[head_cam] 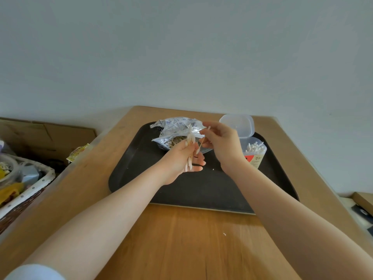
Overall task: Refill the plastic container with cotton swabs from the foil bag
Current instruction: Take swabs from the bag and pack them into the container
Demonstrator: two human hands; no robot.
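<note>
Head view. The left hand (181, 158) is holding a bundle of swabs (189, 150) upright over the tray (141, 174), fingers curled around the lower part of the bundle. The swabs are showing pale wooden stems and white tips; motion blur is hiding their count. The right hand (220, 142) is pinching a single swab (202, 141) between thumb and fingertips, tilted, just beside the bundle.

The foil bag (177, 126) is lying open on the far part of the tray, directly behind both hands, crumpled, silver with blue print, with more swabs showing at its mouth. The container (255, 153) is standing at the tray's far right, near the right wrist. It is clear plastic with a red and white label, its lid (237, 125) is hinged back, and white swab tips are filling part of it.

The tray is dark with a raised rim and is sitting on the worktop (191, 239). Its near half is lying bare beneath the forearms. The worktop's far edge is meeting the wall just behind the bag and lid. Its left edge is bordering a basket (26, 188) of clutter and a cardboard box (50, 134).
</note>
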